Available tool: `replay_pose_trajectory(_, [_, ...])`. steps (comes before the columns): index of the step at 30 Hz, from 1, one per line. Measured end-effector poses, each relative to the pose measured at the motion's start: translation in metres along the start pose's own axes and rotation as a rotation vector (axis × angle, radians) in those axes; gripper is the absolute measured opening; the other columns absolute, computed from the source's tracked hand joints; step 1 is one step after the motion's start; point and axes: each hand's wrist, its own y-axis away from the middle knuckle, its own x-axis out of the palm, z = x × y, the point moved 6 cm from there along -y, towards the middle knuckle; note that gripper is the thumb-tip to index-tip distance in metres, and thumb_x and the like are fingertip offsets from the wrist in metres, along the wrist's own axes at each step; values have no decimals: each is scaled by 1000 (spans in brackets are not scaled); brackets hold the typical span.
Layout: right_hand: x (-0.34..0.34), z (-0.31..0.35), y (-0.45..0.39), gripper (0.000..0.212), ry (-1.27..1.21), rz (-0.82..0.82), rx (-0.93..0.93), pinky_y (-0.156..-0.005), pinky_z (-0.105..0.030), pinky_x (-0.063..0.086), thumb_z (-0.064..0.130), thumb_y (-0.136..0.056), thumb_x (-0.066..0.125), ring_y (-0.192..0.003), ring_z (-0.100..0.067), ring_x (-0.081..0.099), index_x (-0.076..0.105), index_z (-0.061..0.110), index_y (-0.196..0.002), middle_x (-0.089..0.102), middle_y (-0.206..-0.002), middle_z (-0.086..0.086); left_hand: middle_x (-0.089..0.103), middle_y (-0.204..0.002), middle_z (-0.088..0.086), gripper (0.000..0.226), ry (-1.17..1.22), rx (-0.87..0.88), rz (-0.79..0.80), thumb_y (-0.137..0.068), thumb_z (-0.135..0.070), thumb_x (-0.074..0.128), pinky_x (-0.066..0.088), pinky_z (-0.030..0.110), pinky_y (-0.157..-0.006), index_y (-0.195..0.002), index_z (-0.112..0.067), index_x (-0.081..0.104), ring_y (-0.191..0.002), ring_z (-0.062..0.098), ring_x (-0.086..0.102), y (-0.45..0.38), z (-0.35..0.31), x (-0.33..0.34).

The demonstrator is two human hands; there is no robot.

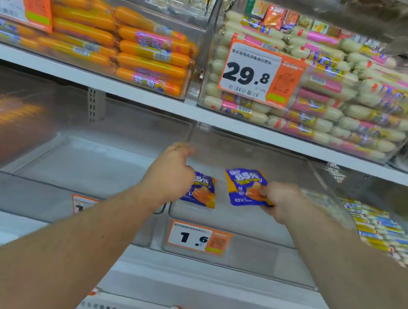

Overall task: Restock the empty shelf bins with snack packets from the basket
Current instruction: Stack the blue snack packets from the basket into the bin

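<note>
Packet pinched by right hand over the bin, ready to drop; left hand, curled, seems to grip another packet.

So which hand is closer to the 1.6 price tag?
Left. The left hand is above the price tag, slightly to its left; the right hand, holding a packet, is farther to the right.

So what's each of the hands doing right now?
Left hand: fingers curled beside a packet; grip cannot be told.
Right hand: pinching another packet.
</note>
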Motion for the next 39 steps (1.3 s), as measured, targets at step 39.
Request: replay_pose_trajectory(39, [86, -17, -41, 46, 1669, 431, -297, -87, -30, 35, 42, -104, 27, -106, -22, 48, 53, 14, -128, 53, -131, -7, 43, -146, -7, 40, 313, -45, -127, -97, -1, 45, 56, 45, -87, -69, -26, 59, -116, 8, 40, 10, 5, 1])
